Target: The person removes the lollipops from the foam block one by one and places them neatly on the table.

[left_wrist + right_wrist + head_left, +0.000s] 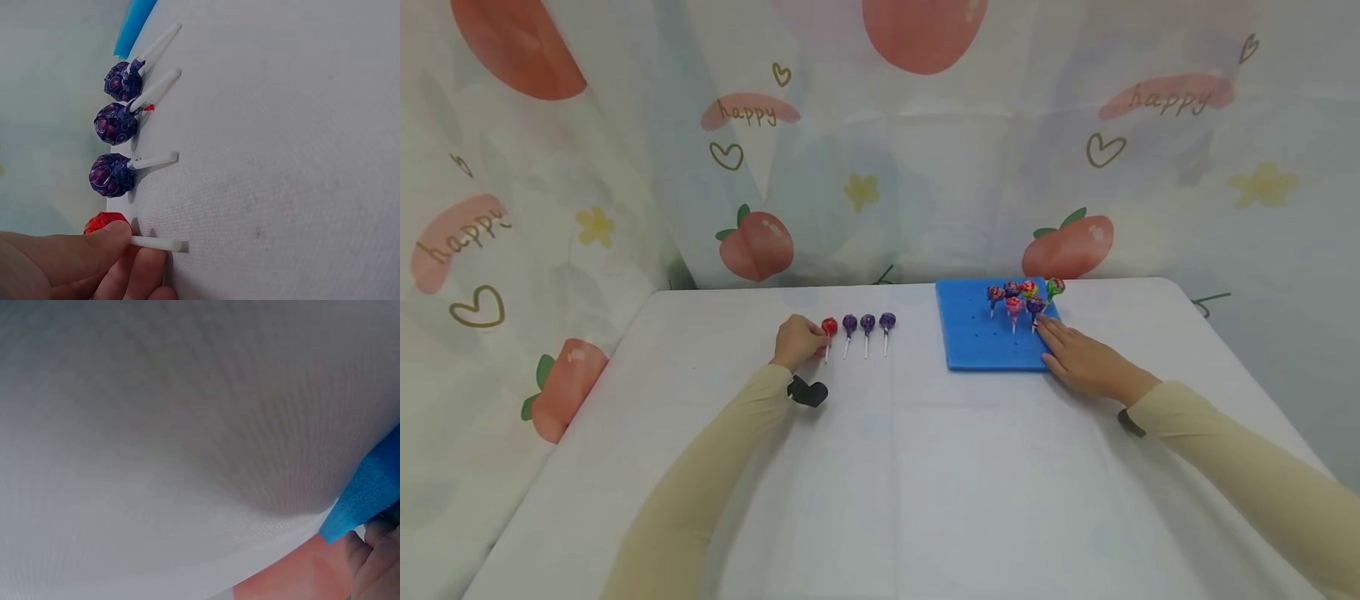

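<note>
My left hand (797, 342) pinches a red-wrapped lollipop (829, 326) between thumb and fingers, just below its head. In the left wrist view its white stick (156, 242) points away over the table cloth. Beside it three purple lollipops (868, 322) lie in a row. My right hand (1086, 362) rests with straight fingers on the right edge of a blue foam board (970, 350). Its fingertips are close to the stick of a purple lollipop (1035, 306); whether they touch it I cannot tell. The right wrist view shows only part of that hand (378, 565) at the board's edge.
Several lollipops stand upright in the blue board, among them a pink one (1013, 306) and a green one (1056, 287). Small holes dot the board. A white cloth (880, 467) covers the table, and a fruit-printed curtain (895, 183) hangs behind.
</note>
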The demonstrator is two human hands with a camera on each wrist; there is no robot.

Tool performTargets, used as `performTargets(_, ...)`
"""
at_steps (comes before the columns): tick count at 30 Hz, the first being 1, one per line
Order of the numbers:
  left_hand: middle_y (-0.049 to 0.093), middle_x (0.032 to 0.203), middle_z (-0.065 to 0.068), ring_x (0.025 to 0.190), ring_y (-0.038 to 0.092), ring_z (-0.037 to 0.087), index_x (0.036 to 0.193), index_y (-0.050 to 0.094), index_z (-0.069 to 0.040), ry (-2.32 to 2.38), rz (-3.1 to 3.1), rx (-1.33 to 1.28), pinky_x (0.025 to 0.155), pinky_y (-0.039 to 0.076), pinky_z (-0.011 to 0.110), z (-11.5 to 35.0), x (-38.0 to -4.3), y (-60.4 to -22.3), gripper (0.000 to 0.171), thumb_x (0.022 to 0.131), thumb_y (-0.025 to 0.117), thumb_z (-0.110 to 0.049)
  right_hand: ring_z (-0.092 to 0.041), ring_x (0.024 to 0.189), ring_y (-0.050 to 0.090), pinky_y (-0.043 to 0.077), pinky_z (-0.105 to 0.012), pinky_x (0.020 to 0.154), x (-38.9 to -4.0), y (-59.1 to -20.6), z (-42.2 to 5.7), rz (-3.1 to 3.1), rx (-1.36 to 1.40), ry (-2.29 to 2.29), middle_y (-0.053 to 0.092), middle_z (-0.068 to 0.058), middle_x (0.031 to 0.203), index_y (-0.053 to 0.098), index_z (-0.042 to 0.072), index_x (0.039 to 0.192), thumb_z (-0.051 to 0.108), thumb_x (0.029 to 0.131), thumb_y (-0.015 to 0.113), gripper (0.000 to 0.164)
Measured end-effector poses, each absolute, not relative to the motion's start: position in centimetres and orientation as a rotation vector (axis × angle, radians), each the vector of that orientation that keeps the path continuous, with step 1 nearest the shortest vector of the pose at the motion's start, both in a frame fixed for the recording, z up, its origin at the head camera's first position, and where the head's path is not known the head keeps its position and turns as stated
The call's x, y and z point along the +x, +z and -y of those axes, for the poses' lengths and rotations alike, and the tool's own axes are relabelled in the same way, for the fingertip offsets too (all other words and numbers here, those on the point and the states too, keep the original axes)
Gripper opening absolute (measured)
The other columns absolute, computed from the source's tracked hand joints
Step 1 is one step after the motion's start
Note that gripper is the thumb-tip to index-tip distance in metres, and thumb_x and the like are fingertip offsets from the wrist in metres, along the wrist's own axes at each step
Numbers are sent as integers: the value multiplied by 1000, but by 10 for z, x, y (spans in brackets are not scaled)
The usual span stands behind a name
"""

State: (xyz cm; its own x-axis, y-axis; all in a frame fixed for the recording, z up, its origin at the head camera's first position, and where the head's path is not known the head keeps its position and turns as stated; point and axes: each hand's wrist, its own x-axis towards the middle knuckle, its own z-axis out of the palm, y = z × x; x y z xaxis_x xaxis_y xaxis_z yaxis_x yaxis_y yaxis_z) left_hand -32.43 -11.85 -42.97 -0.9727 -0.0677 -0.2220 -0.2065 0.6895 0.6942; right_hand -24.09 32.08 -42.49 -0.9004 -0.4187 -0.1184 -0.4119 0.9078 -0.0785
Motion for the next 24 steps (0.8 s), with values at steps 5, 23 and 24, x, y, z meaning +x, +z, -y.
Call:
performTargets(5, 69, 70, 8, 52, 57, 6, 91, 72, -1, 1130, -2740, -249, 48, 42, 15, 118, -327, -429, 18, 82, 73, -16, -47, 140, 17, 20, -57, 113, -241, -424, -321, -2940, -650, -86, 17, -31, 151, 23, -13, 142, 25, 98, 43, 61)
performTargets(23, 72, 85, 13, 55, 59, 4, 98, 72, -1, 1277, -2674, -242, 53, 47, 14, 124, -323, -433, 23, 80, 75, -15, -47, 140, 16, 19, -57, 113, -242, -426, -321, -2935, -643, -85, 17, -31, 151, 22, -12, 143, 27, 99, 42, 62)
performTargets(24, 72, 89, 13, 56, 61, 5, 99, 72, -2, 1295, -2659, -245, 55, 48, 14, 125, -323, -433, 23, 81, 74, -15, -47, 140, 16, 19, -57, 113, -242, -426, -321, -2934, -642, -89, 17, -31, 152, 22, -12, 143, 27, 99, 42, 62)
